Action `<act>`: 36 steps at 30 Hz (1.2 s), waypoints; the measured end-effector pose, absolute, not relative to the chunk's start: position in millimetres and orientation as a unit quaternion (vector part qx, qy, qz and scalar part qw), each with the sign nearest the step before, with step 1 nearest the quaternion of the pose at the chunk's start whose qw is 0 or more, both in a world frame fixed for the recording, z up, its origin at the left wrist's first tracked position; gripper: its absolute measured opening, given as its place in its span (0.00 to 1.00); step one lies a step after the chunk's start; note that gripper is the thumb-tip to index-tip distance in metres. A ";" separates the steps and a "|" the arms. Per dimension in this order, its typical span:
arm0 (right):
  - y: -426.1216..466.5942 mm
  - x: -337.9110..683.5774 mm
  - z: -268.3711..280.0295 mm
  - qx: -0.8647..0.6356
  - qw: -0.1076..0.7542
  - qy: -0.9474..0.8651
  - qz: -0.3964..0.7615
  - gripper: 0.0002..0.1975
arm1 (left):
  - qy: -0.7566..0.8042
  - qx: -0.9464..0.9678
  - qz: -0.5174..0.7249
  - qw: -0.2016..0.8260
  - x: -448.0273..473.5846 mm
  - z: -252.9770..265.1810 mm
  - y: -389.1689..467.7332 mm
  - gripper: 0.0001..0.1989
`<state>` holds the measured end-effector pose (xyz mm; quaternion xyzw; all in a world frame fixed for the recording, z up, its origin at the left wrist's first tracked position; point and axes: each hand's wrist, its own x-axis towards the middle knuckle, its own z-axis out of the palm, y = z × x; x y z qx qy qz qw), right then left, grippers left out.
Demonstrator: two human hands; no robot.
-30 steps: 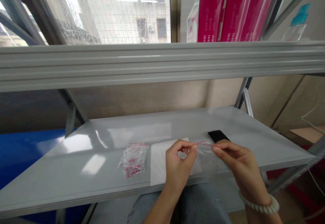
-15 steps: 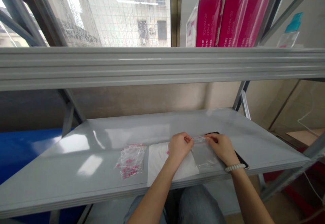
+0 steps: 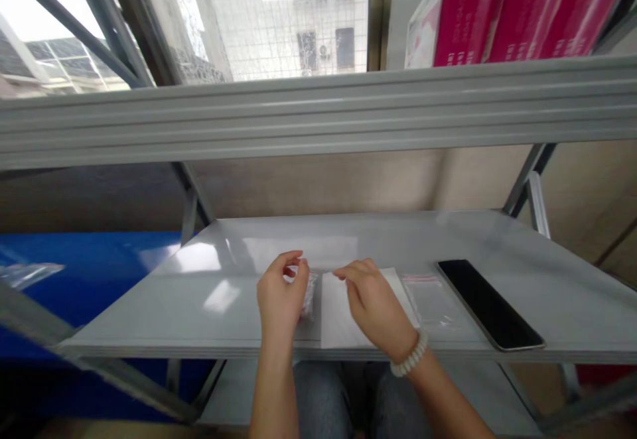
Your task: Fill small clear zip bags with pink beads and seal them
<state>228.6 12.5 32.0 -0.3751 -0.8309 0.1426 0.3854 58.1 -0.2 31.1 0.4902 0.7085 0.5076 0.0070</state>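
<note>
My left hand is above the clear plastic bag of small pink pieces, partly covering it. Its fingers are curved, with a small gap between thumb and forefinger, and nothing shows between them. Over the white sheet, my right hand points its fingers left, loosely stretched, with nothing visible in them. A beaded bracelet circles that wrist. To the right of the sheet, a flat clear zip bag with a pinkish top strip lies on the table.
A black phone lies on the grey table, right of the flat bag. Across the upper view runs a metal shelf beam, with pink boxes standing above it. A blue surface is at the left.
Both hands have moved left, away from the flat zip bag, which now lies free. My left hand is now over the bag of pink pieces. The view has shifted, uncovering the phone.
</note>
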 end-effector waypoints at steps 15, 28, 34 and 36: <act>-10.6 165.9 -1.7 -0.325 0.249 -0.896 0.169 0.25 | 0.768 0.436 0.470 -0.012 17.5 -20.1 -24.4 0.06; 11.4 195.8 -6.0 -0.331 0.562 -0.690 0.314 0.21 | 0.589 0.512 0.604 0.163 40.5 15.2 -39.3 0.07; 10.5 210.0 -1.3 -0.323 0.565 -0.582 0.487 0.11 | 0.476 0.398 0.711 0.331 48.5 15.4 -37.6 0.20; 8.4 212.4 -0.9 -0.312 0.558 -0.559 0.528 0.12 | 0.453 0.359 0.740 0.345 50.3 13.4 -34.5 0.25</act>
